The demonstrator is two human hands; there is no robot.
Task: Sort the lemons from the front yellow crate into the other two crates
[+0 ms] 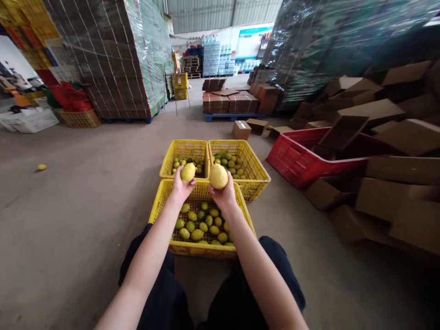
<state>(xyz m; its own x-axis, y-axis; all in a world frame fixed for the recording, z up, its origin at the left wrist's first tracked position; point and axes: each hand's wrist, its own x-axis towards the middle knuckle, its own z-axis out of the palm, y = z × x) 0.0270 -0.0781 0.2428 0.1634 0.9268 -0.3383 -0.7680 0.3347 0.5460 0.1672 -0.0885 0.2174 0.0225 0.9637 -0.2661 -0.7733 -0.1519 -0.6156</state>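
Note:
My left hand [181,187] is closed around a yellow lemon [188,172]. A larger, paler lemon [218,176] sits in the grip of my right hand [225,193]. Both hands are raised over the far part of the near yellow crate [202,249], which holds several yellow and green lemons [197,234]. Beyond it stand two more yellow crates side by side, a far left crate [167,158] and a far right crate [256,168]. Each has yellow-green lemons at the bottom, and my hands partly cover the left one's contents.
A red crate [287,160] with cardboard in it stands at the right, beside a heap of opened cardboard boxes [388,183]. One loose lemon [41,167] lies on the floor at left. Wrapped pallet stacks [120,59] and flat cardboard bundles [228,103] are farther back.

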